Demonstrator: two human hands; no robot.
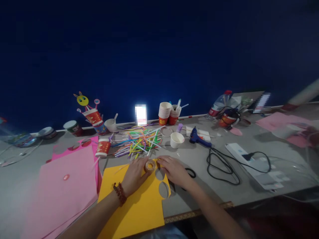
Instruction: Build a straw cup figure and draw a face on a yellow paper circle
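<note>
My left hand (135, 172) lies on a sheet of yellow paper (134, 205), its fingers and thumb closed around a small roll of tape (150, 165). Round holes are cut in the right side of the sheet. My right hand (174, 170) rests at the sheet's upper right edge, near the tape roll, with its fingers stretched out. Nothing shows in that hand, though its palm side is hidden. By my right wrist lies a black loop (190, 172), possibly a scissors handle, partly covered.
Pink sheets (67, 192) lie left. Behind the paper are loose coloured straws (142, 142), a white paper cup (177, 140) and stacked cups (164, 113). To the right are a blue glue gun (199, 139), its black cord, a power strip (249, 166) and another person's arm (305, 94).
</note>
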